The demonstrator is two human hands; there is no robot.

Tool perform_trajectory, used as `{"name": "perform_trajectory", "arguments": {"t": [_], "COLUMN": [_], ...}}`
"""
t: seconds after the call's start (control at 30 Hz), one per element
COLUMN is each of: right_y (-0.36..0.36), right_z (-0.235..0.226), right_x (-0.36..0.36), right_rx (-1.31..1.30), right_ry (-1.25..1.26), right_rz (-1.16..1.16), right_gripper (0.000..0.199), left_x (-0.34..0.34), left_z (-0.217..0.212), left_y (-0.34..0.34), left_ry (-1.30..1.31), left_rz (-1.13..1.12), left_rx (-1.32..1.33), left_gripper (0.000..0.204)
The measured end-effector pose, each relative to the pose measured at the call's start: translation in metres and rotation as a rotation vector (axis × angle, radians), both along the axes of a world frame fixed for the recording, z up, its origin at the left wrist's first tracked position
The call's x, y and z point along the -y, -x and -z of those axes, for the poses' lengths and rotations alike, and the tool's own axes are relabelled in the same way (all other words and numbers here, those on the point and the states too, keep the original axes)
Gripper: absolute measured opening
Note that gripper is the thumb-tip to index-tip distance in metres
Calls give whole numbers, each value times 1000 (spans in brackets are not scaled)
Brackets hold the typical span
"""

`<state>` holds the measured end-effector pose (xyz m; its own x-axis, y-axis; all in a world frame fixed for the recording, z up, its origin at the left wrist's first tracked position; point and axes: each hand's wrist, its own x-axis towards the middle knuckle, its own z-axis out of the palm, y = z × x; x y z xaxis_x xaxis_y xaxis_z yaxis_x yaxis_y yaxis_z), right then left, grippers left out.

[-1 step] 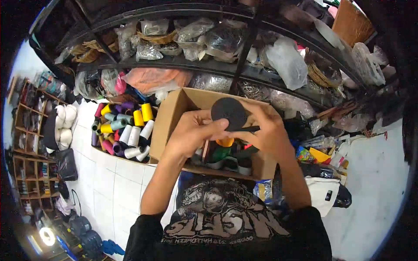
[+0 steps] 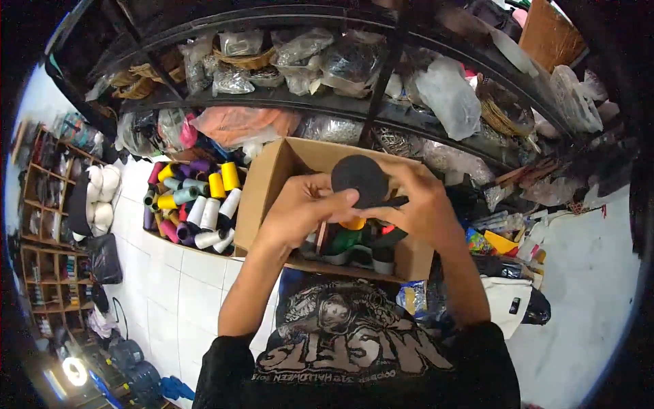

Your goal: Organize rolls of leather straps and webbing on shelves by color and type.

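Felt, or something like it: your left hand [image 2: 300, 211] and right hand [image 2: 422, 204] pinch a flat, round, matte black disc [image 2: 359, 178] between thumbs and fingers, held upright above the open cardboard box [image 2: 262, 184]. Inside the box lie rolls of dark and green tape. Glossy thread cones [image 2: 197, 204], yellow, white and purple, are stacked just left of it on white tile.

Cardboard box [image 2: 272, 178] contents mostly hidden behind hands — shelf bags' [image 2: 446, 95] contents indistinct.
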<state>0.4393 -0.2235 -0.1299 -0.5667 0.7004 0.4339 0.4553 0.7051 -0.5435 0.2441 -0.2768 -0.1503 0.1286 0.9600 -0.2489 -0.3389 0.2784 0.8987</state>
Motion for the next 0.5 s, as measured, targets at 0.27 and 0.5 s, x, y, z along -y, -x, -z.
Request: {"name": "perform_trajectory", "arguments": {"t": [0.27, 0.5], "right_y": [-8, 11], "right_z": [-18, 12], "right_x": [-5, 13], "right_rx": [169, -118], "right_ry": [111, -16], "right_rz": [-244, 113], "right_gripper": [72, 69], "left_x": [7, 16], "left_z": [-15, 0], "left_y": [14, -21], "left_ry": [54, -26], "left_rz": [235, -82], "left_rx": [-103, 209], "left_gripper": [33, 40]}}
